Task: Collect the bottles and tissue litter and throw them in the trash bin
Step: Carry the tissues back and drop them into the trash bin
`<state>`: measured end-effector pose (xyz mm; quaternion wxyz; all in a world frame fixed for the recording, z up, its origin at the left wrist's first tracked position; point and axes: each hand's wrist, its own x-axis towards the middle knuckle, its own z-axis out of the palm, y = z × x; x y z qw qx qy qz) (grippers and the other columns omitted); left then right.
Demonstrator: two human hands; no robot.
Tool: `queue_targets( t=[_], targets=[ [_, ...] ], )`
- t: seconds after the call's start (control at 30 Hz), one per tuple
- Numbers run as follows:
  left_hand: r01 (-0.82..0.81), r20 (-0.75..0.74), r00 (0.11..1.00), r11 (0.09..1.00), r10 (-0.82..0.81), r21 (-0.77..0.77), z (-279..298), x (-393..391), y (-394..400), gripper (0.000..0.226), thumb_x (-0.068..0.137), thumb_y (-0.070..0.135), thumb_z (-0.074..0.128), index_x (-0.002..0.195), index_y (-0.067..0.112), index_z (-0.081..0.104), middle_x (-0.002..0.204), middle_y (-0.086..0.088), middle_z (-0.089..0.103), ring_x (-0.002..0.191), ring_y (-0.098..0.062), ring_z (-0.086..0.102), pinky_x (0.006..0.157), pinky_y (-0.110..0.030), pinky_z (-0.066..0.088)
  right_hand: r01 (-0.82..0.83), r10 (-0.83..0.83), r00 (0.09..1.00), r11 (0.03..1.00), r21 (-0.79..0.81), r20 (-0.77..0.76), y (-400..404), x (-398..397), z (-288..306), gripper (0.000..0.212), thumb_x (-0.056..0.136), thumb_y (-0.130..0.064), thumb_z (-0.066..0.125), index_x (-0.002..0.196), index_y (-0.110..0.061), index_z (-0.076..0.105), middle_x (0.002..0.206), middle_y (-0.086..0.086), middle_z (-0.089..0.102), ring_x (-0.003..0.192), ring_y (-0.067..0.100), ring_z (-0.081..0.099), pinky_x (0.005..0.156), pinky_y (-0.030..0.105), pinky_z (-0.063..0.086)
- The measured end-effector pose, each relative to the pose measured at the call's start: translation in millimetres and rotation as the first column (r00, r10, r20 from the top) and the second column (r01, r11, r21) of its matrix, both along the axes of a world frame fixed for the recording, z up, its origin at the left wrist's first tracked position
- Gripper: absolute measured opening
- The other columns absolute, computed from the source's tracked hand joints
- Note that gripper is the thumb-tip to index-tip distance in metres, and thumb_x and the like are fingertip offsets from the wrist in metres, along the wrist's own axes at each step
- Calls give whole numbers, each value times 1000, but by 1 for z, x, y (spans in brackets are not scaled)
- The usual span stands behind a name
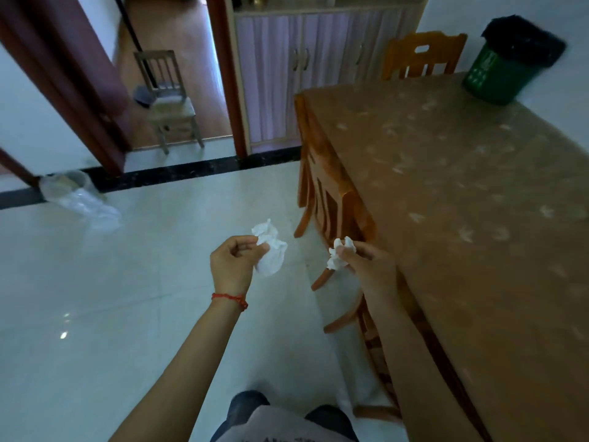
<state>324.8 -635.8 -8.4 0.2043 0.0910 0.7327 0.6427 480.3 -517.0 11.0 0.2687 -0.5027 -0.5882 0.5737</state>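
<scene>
So the fingertips first: the left hand (234,261) has thumb and forefinger pinched shut on a crumpled tissue (271,250), the rest of the fingers curled in loosely, and most of the tissue hangs free out toward 3 o'clock of the hand. The right hand (366,263) is closed tighter around a smaller tissue wad (339,255), which pokes out at about 9 o'clock of its knuckles. The two wads are near each other but not touching.

Moving outward, both arms are held out in front over the pale tiled floor (127,298), right beside the wooden table (478,218) and the chair (331,199) tucked under it. The green trash bin (497,74) with its black liner sits up on the far corner of the table, roughly 1 o'clock from the hands and well apart from them.

My read on progress: the tissue pickup looks sorted, both pieces are in hand, but nothing's been dropped in the bin yet. Over at 10 o'clock, by the doorframe, there's a clear plastic bottle (68,186) lying on the floor with some crinkly plastic (95,208) next to it, looks like more to collect. No other litter that I can see from here.
</scene>
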Motion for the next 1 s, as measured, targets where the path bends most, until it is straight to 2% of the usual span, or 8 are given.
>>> queue_targets(
  t=[0.07, 0.17, 0.23, 0.37, 0.63, 0.77, 0.9, 1.0],
  targets=[
    [-61, 1, 998, 998, 61, -3, -2, -22, -26, 18, 68, -2, 75, 73, 11, 63, 68, 2, 61, 50, 8, 55, 57, -6, 47, -28, 28, 1000, 999, 22, 3, -17, -28, -2, 3, 78, -9, 71, 75, -9, 70, 75, 22, 66, 60, 14, 55, 50, 17, 45],
    [-137, -4, 991, 991, 137, -7, -5, -50, -62, 24, 68, -3, 75, 68, 17, 62, 66, 1, 60, 49, 7, 54, 57, -7, 47, -108, 108, 994, 992, 72, 10, -40, -64, -8, 15, 78, -7, 70, 76, 8, 67, 75, 32, 61, 58, 13, 49, 49, 9, 39],
    [-185, -7, 983, 983, 184, -12, -7, -65, -83, 25, 68, -3, 75, 68, 19, 62, 65, 0, 60, 49, 7, 54, 57, -6, 47, -165, 165, 986, 985, 45, 1, -51, -84, -11, 13, 78, -6, 70, 73, 5, 67, 64, 20, 57, 57, 11, 49, 49, 9, 40],
    [-248, -26, 969, 968, 247, -35, -13, -84, -112, 25, 68, -1, 75, 68, 20, 62, 64, -2, 59, 49, 5, 53, 58, -4, 47, -214, 214, 977, 977, 20, 27, -62, -108, -17, 22, 78, -8, 71, 59, -14, 62, 56, 3, 56, 53, 6, 51, 52, 21, 43],
    [-310, -4, 951, 950, 310, -39, -20, -119, -93, 25, 68, -1, 75, 67, 19, 62, 68, 1, 61, 53, 5, 56, 57, -4, 46, -205, 205, 979, 977, -53, -13, -32, -149, -22, 7, 79, -6, 69, 77, 1, 67, 70, 9, 58, 63, 11, 53, 55, 12, 46],
    [-305, -2, 952, 952, 305, -35, -20, -142, -58, 25, 68, -3, 75, 67, 19, 62, 67, -2, 61, 62, -10, 56, 58, -4, 47, -214, 212, 977, 974, -72, -33, 2, -170, -21, 9, 80, -6, 69, 72, -10, 66, 66, 4, 57, 60, 7, 53, 52, 6, 45],
    [-288, -17, 958, 957, 288, -18, -13, -169, -20, 25, 68, -3, 74, 67, 18, 62, 65, -2, 59, 52, 2, 54, 58, -4, 46, -240, 241, 971, 970, -28, 6, 40, -196, -14, 8, 80, -12, 69, 73, -11, 66, 62, 0, 58, 56, 8, 52, 49, 4, 40],
    [-289, -36, 957, 957, 289, -14, -7, -190, 1, 24, 69, -2, 74, 68, 19, 62, 64, -1, 59, 49, 5, 52, 57, -4, 46, -251, 251, 968, 968, -4, 9, 60, -217, -10, 16, 80, -16, 69, 67, -21, 63, 66, 1, 60, 61, 10, 53, 56, 8, 43]
  ],
)
